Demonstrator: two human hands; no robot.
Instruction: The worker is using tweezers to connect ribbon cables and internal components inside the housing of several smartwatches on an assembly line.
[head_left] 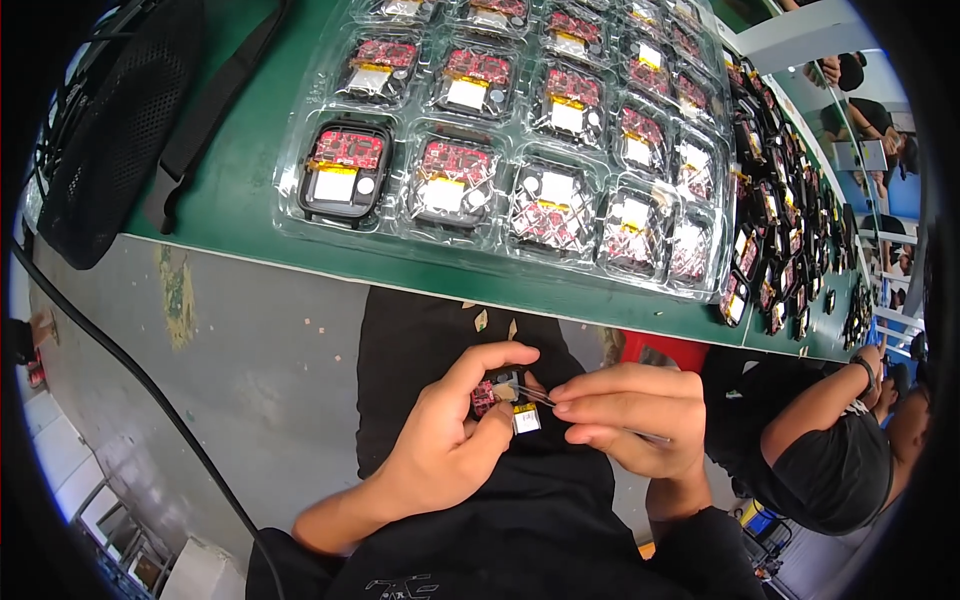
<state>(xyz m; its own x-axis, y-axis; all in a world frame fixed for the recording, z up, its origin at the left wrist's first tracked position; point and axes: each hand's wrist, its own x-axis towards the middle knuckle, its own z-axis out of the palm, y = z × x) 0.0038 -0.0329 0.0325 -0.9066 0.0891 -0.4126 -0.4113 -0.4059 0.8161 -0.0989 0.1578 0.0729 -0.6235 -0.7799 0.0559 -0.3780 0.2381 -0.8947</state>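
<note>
Above my lap, my left hand (445, 435) grips a small black device housing (510, 377) with a red circuit board (482, 398) inside. Thumb and fingers wrap its edges and hide part of it. A silver battery pouch with yellow tape (526, 419) hangs out at the housing's near side. From the right, my right hand (635, 415) pinches a pair of metal tweezers (540, 396), whose tips reach into the housing beside a small tan piece (506, 392). Whether the tips clasp that piece, I cannot tell.
Ahead, a green table (235, 235) bears a clear plastic tray (287, 205) with several similar units. More black units (775, 250) crowd its right side. A black strap (195, 135) lies at the left. Close by on the right is a co-worker's arm (812, 415). Tan scraps (481, 320) lie on my lap.
</note>
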